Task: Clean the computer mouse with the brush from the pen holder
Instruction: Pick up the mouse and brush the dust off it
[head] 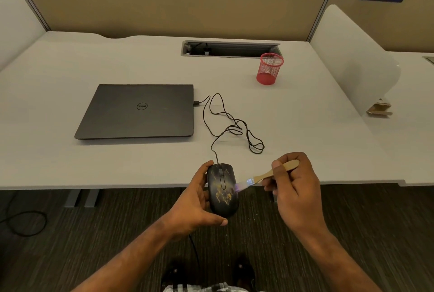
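Note:
My left hand (195, 202) grips a black wired computer mouse (222, 189) from its left side and underneath, holding it just off the desk's front edge. Yellowish dust is smeared across the mouse's top. My right hand (293, 186) pinches a small brush (265, 175) by its wooden handle. The brush's blurred bristles touch the right side of the mouse. The red mesh pen holder (269, 69) stands upright and looks empty at the back right of the desk.
A closed dark laptop (138, 111) lies on the grey desk (70, 162), with the mouse cable (234, 125) looping from its right side. A cable slot (230, 48) is sunk in the desk's back. Dividers flank the desk. Carpet lies below.

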`<act>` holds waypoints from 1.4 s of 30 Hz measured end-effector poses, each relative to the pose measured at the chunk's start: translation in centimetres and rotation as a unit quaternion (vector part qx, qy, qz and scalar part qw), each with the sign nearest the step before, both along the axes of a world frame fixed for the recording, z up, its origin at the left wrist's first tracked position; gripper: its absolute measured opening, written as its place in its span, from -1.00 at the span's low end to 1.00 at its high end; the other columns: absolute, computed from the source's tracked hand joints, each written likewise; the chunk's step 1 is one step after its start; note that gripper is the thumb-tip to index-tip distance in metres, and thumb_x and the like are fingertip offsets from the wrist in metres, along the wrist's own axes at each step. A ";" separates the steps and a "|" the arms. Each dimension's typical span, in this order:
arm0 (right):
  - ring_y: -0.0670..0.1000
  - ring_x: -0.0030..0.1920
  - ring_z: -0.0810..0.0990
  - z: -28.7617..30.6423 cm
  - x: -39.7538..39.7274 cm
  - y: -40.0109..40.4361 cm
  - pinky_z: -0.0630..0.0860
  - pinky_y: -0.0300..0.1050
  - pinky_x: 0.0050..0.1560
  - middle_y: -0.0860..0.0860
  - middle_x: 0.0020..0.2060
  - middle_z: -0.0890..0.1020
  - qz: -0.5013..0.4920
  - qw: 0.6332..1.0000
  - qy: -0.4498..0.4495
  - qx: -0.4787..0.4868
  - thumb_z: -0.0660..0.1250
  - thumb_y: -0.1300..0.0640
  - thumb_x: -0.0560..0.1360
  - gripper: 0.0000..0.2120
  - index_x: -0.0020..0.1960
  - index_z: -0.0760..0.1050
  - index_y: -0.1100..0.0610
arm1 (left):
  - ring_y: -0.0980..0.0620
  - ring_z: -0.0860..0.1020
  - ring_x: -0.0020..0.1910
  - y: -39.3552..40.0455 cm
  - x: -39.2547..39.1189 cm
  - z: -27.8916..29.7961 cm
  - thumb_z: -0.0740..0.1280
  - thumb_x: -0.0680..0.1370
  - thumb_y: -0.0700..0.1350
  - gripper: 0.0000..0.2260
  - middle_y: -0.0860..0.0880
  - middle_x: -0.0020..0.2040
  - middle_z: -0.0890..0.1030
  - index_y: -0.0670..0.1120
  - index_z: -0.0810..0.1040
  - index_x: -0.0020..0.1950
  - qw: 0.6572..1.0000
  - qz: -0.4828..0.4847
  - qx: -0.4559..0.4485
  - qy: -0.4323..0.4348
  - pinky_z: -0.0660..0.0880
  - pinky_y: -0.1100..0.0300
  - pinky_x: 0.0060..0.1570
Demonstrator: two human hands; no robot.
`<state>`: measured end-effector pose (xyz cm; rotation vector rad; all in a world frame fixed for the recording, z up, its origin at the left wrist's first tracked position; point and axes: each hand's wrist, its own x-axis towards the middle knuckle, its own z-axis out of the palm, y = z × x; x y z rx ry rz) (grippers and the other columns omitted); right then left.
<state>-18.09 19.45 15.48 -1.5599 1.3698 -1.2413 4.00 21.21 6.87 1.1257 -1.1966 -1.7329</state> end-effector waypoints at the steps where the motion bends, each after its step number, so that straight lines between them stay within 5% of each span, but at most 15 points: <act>1: 0.01 -0.33 0.66 0.1 0.3 0.1 0.56 -0.22 -0.34 0.08 -0.35 0.64 0.006 1.000 -0.005 0.001 0.20 -0.01 0.55 -0.84 -0.04 0.43 0.08 | 0.10 0.53 0.35 0.0 -0.1 0.0 0.56 0.25 -0.48 0.14 0.08 0.49 0.29 0.20 0.05 0.58 1.000 -0.002 0.001 0.001 0.60 0.04 0.15; 7: -0.06 -0.32 0.64 -0.3 -0.1 0.0 0.59 -0.06 -0.34 -0.01 -0.38 0.62 -0.002 0.996 0.091 -0.024 0.18 0.01 0.57 -0.88 -0.02 0.41 0.05 | 0.12 0.54 0.33 0.1 -0.3 0.1 0.55 0.24 -0.48 0.14 0.08 0.48 0.28 0.21 0.05 0.57 1.000 0.000 0.006 0.002 0.60 0.05 0.15; 13: -0.03 -0.30 0.65 0.1 0.1 -0.1 0.57 -0.21 -0.33 0.02 -0.34 0.62 0.009 0.999 0.031 -0.020 0.17 -0.09 0.53 -0.79 -0.03 0.42 0.05 | 0.04 0.52 0.37 0.0 -0.5 0.0 0.57 0.24 -0.46 0.15 0.08 0.50 0.28 0.22 0.05 0.58 1.000 -0.003 0.012 0.001 0.60 -0.07 0.19; 18: -0.07 -0.28 0.66 -0.3 0.2 -0.1 0.62 -0.09 -0.28 0.00 -0.35 0.63 0.017 0.997 0.079 -0.004 0.18 -0.04 0.55 -0.87 -0.04 0.41 0.00 | -0.05 0.50 0.40 0.1 -0.4 0.0 0.56 0.24 -0.48 0.15 0.00 0.51 0.30 0.21 0.05 0.59 1.000 -0.008 0.017 0.010 0.56 -0.18 0.23; 26: -0.03 -0.30 0.66 0.3 0.7 -0.3 0.62 -0.15 -0.30 -0.01 -0.32 0.63 0.013 0.999 0.032 -0.009 0.17 -0.08 0.53 -0.79 -0.01 0.42 0.05 | 0.03 0.52 0.37 0.4 -0.7 0.1 0.56 0.24 -0.48 0.14 0.02 0.50 0.31 0.21 0.06 0.58 1.000 -0.009 0.012 0.004 0.59 -0.05 0.20; 33: -0.05 -0.31 0.64 -0.1 -0.1 -0.3 0.62 -0.06 -0.33 -0.01 -0.36 0.62 -0.001 0.995 0.102 -0.014 0.21 0.09 0.60 -0.95 -0.04 0.41 0.00 | -0.01 0.51 0.39 0.6 -0.7 0.1 0.55 0.25 -0.48 0.14 0.02 0.51 0.30 0.20 0.05 0.58 1.000 -0.009 0.011 0.003 0.57 -0.12 0.23; 38: -0.06 -0.28 0.66 0.4 0.6 -0.3 0.62 -0.17 -0.29 -0.05 -0.29 0.63 0.008 0.999 0.043 -0.010 0.16 -0.11 0.52 -0.75 0.00 0.42 0.06 | 0.05 0.52 0.38 0.6 -0.8 0.3 0.55 0.24 -0.47 0.13 0.03 0.50 0.31 0.21 0.06 0.58 1.000 -0.012 0.011 -0.002 0.59 -0.04 0.20; 42: -0.05 -0.29 0.66 -0.1 0.7 -0.4 0.64 -0.01 -0.29 -0.01 -0.34 0.61 0.008 0.995 0.097 -0.008 0.21 0.04 0.59 -0.94 -0.02 0.41 0.02 | -0.05 0.51 0.39 0.6 -0.9 0.5 0.58 0.21 -0.41 0.15 -0.01 0.51 0.31 0.21 0.06 0.58 1.000 -0.009 0.011 0.001 0.58 -0.16 0.22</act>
